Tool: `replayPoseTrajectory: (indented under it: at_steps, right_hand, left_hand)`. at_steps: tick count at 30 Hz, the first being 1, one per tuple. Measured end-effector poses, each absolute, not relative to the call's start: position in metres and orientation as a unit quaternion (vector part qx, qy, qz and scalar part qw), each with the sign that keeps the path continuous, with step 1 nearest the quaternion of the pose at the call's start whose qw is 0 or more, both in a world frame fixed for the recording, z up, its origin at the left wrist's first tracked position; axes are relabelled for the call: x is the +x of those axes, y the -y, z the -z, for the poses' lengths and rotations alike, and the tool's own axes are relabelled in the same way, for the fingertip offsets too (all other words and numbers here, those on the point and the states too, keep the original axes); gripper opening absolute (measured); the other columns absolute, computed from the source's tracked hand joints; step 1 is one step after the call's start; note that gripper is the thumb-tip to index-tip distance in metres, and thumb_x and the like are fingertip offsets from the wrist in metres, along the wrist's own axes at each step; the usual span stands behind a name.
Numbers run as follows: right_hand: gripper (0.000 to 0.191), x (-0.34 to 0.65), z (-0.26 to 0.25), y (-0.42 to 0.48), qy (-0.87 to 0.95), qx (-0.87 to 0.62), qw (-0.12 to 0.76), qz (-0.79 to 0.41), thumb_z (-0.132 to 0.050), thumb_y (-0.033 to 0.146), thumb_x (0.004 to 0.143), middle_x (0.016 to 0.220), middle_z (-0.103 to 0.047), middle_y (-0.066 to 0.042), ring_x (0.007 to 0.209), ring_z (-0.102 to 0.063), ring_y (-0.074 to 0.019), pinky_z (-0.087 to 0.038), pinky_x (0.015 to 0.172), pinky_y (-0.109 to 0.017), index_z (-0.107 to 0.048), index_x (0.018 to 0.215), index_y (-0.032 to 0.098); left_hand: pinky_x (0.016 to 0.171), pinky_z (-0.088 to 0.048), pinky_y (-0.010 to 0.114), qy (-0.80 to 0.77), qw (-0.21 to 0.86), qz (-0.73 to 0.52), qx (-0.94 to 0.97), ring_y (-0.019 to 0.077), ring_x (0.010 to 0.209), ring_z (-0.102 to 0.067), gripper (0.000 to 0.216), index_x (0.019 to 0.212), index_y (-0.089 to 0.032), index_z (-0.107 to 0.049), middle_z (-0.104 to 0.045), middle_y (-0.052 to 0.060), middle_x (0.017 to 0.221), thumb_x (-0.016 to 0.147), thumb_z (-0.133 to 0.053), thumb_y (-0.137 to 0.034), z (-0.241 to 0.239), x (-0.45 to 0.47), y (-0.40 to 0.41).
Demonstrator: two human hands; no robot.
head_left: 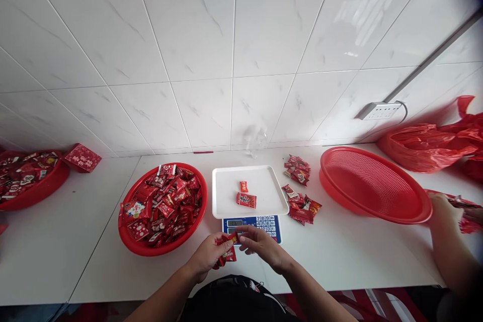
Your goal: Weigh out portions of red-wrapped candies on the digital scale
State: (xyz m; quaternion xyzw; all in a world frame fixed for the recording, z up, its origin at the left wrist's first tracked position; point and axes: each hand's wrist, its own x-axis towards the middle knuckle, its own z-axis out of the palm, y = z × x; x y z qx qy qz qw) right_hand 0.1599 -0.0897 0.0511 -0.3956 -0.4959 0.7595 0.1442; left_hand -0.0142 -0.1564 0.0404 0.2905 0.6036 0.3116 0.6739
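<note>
My left hand is closed around several small red candy packets, held low in front of the scale. My right hand pinches at the right end of a small red-and-yellow candy packet, which the left fingers also hold. Just beyond my hands is a digital scale with a blue keypad, partly covered by my fingers. On its white tray lie a small red packet and a larger red packet. A red basket full of red candy packets stands to the left.
Two loose piles of packets lie right of the tray. Beyond them stand a red perforated basket and red plastic bags. Another person's arm reaches in at right. A second full basket and red box are far left.
</note>
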Motion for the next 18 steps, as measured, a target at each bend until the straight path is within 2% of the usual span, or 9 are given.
replayPoseTrajectory:
  at_steps: [7,12,18]
  right_hand:
    - [0.028,0.156,-0.048,0.091,0.524,-0.395,0.136,-0.742,-0.067,0.040,0.065,0.065,-0.059,0.001,0.059,-0.049,-0.0099,-0.039,0.061,-0.026,-0.065,0.078,0.015]
    - [0.024,0.160,-0.043,0.088,0.514,-0.436,0.141,-0.725,-0.063,0.039,0.067,0.062,-0.058,0.002,0.058,-0.050,-0.0099,-0.038,0.058,-0.025,-0.062,0.075,0.016]
    - [0.030,0.167,-0.029,0.080,0.463,-0.497,0.163,-0.715,-0.062,0.044,0.067,0.059,-0.057,0.004,0.055,-0.052,-0.0093,-0.037,0.054,-0.023,-0.057,0.076,0.017]
  left_hand:
    - [0.042,-0.021,0.019,-0.583,0.694,-0.269,0.324,0.0052,0.045,-0.043,0.048,0.091,-0.015,-0.058,-0.050,-0.004,0.060,0.065,-0.061,-0.055,-0.051,-0.008,0.157]
    - [0.041,-0.018,0.020,-0.588,0.700,-0.268,0.304,0.0030,0.040,-0.034,0.049,0.096,-0.015,-0.058,-0.051,-0.004,0.058,0.067,-0.060,-0.054,-0.047,-0.009,0.158]
    - [0.044,-0.022,0.019,-0.573,0.718,-0.319,0.233,0.0042,0.043,-0.040,0.053,0.099,-0.016,-0.055,-0.055,-0.002,0.063,0.063,-0.064,-0.054,-0.034,-0.015,0.161]
